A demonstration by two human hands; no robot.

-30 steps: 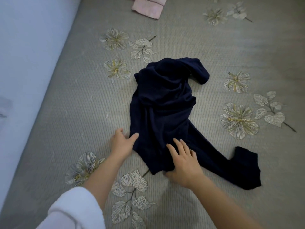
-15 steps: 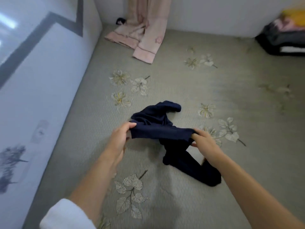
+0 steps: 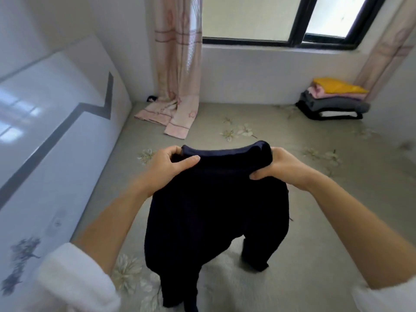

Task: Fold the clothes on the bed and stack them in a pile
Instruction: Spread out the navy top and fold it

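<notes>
Centre frame: left hand (image 3: 173, 163) and right hand (image 3: 276, 167) each pinch a top corner of the navy garment (image 3: 216, 199), its 2 legs dangling over the bed (image 3: 315, 221). Risk: legs twist as it is laid down, giving a crooked fold. Pile (image 3: 333, 102) sits upper right.

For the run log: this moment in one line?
left hand: grips navy garment top edge | right hand: grips same edge | garment: hangs unfolded | folded pile: far right

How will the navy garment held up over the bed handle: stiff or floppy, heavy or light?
Probably floppy: the navy garment hangs limp from its top edge, legs drooping toward the bed. Likely light: the left hand and right hand hold it up by pinching that edge alone.
</notes>
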